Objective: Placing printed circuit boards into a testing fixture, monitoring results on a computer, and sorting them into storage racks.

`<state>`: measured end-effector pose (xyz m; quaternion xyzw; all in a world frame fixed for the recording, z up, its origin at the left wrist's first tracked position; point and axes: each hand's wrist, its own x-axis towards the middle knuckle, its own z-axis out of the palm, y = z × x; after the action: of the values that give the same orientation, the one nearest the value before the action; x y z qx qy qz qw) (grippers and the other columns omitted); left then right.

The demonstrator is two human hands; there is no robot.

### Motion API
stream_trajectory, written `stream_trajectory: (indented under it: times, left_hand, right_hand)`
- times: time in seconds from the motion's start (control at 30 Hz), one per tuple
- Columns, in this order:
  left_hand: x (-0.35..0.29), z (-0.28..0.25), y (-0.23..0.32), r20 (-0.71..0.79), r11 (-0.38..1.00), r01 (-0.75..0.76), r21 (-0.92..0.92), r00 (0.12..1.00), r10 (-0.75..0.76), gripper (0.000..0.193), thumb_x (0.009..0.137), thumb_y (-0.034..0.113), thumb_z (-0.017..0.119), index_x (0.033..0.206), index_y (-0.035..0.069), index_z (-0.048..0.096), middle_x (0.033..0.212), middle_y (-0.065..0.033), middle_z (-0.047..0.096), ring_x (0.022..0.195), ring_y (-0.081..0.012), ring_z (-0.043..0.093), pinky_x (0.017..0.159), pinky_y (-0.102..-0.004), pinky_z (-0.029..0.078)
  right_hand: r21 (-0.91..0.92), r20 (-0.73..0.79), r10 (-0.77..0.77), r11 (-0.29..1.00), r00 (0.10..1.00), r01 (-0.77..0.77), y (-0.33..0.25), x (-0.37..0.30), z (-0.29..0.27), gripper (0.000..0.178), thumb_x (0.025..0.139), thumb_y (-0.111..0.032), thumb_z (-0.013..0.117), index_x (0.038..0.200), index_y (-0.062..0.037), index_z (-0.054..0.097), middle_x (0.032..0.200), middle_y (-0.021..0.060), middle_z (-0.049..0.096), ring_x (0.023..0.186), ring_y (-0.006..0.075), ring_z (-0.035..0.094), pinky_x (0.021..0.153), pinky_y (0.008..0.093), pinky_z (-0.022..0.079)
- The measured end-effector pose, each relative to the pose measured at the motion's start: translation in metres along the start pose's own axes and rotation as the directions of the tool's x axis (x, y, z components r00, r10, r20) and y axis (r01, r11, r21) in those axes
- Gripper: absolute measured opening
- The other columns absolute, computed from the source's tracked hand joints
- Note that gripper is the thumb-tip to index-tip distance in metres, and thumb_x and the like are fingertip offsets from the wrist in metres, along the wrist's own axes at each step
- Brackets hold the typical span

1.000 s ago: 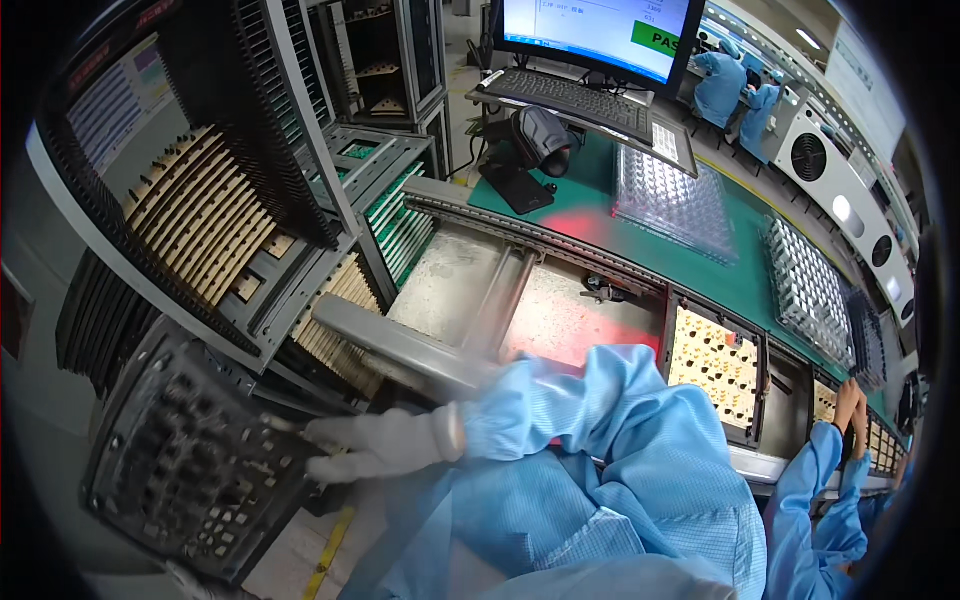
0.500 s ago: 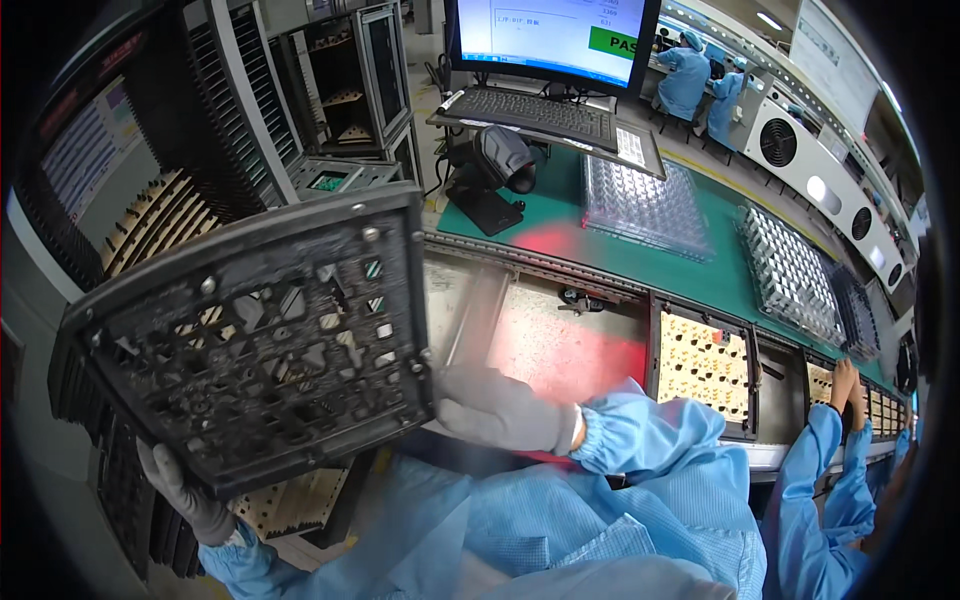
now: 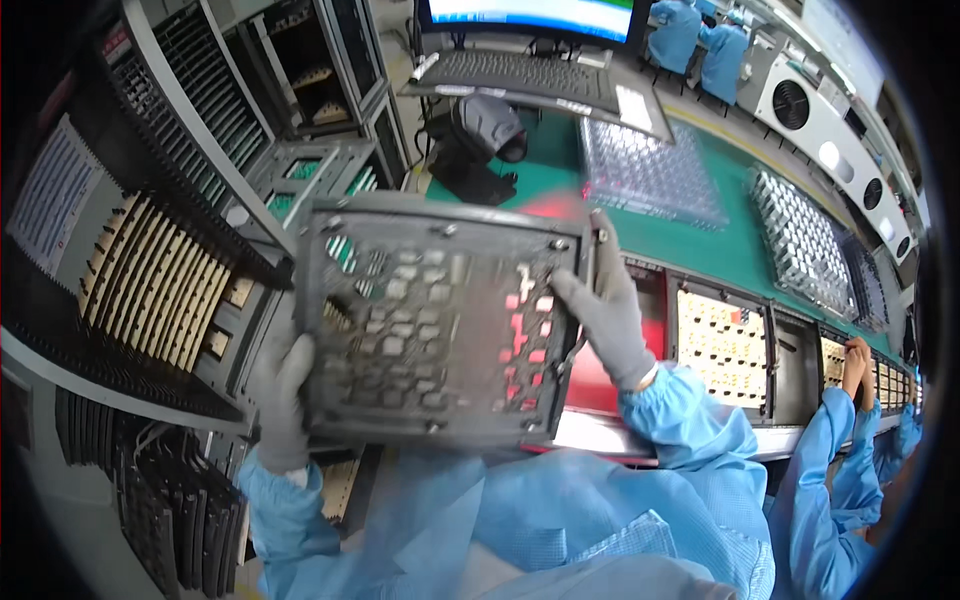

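Between my two grey-gloved hands I hold a black rectangular fixture frame point(image 3: 455, 345), pierced with many small cut-outs and studded with screws along its rim. It is slightly blurred. My left hand point(image 3: 283, 400) grips its left edge, thumb against the side. Around the right edge closes my right hand point(image 3: 605, 310), with the thumb lying on the front face. Through the cut-outs show a pale surface and red light. Under and behind the frame's right side lies the red-lit bay of the line point(image 3: 650, 310).
At left a rack point(image 3: 150, 285) holds several tan slotted boards; black frames point(image 3: 185, 510) stand below it. A handheld scanner point(image 3: 487, 130), keyboard point(image 3: 515, 80) and clear trays point(image 3: 650, 175) sit beyond. Rightward are a tan-board fixture point(image 3: 722, 345) and a co-worker's hands point(image 3: 855, 365).
The black frame has swung rightward and levelled from its tilt, now in front of me. My left hand moved up and right with it; my right hand shifted right and up along the edge.
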<state>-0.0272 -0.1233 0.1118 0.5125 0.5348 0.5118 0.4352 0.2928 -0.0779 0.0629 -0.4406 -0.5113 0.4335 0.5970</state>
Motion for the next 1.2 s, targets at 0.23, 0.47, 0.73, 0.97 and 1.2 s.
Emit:
stream_trajectory:
  times: [0.23,0.47,0.73,0.97,1.2]
  left_hand:
    - [0.047,0.032,-0.058,0.073,0.955,0.278,-0.108,0.96,-0.271,0.044,0.094,0.023,0.059,0.122,-0.011,0.053,0.11,-0.0136,0.063,0.095,-0.0148,0.061,0.084,-0.0255,0.048]
    - [0.078,0.046,-0.091,0.245,0.903,0.41,-0.131,0.896,-0.371,0.045,0.094,0.024,0.06,0.122,-0.01,0.053,0.107,-0.012,0.064,0.09,-0.0148,0.063,0.08,-0.0266,0.051]
    - [0.089,0.057,-0.107,0.166,0.951,0.308,0.033,0.936,-0.309,0.041,0.094,0.023,0.06,0.118,-0.01,0.056,0.099,-0.009,0.066,0.083,-0.0116,0.062,0.074,-0.0246,0.05]
    - [0.095,0.065,-0.104,0.204,0.931,0.361,-0.057,0.917,-0.343,0.038,0.094,0.023,0.061,0.119,-0.006,0.055,0.102,-0.0072,0.064,0.087,-0.0111,0.062,0.077,-0.0245,0.05]
    - [0.09,0.058,-0.128,0.224,0.965,0.251,0.077,0.939,-0.263,0.036,0.096,0.022,0.056,0.119,-0.006,0.055,0.102,-0.0064,0.064,0.087,-0.011,0.059,0.078,-0.0257,0.048]
  right_hand:
    - [-0.462,-0.052,0.012,0.886,0.999,-0.035,0.049,0.019,-0.04,0.075,0.09,-0.016,0.059,0.15,-0.0018,0.017,0.138,0.0226,0.049,0.127,0.0291,0.05,0.105,0.033,0.036]
    - [0.01,-0.086,0.196,0.981,0.977,-0.196,0.081,0.015,-0.057,0.063,0.095,-0.022,0.058,0.147,0.0001,0.03,0.129,0.0087,0.055,0.114,0.0138,0.052,0.098,0.0271,0.04]
    - [0.051,-0.03,0.191,0.981,0.981,-0.19,0.083,0.02,-0.062,0.051,0.097,-0.014,0.053,0.143,0.0009,0.038,0.123,0.0032,0.058,0.106,0.0085,0.052,0.094,0.0241,0.041]
    - [-0.007,-0.02,0.15,0.989,0.988,-0.15,0.07,0.024,-0.064,0.057,0.098,-0.011,0.053,0.146,0.0048,0.027,0.139,0.0054,0.048,0.119,0.0097,0.047,0.102,0.0242,0.036]
    - [-0.145,-0.107,0.213,0.963,0.971,-0.227,0.074,0.008,-0.063,0.059,0.098,-0.01,0.053,0.147,0.0044,0.025,0.143,0.0049,0.043,0.125,0.0092,0.042,0.104,0.0227,0.033]
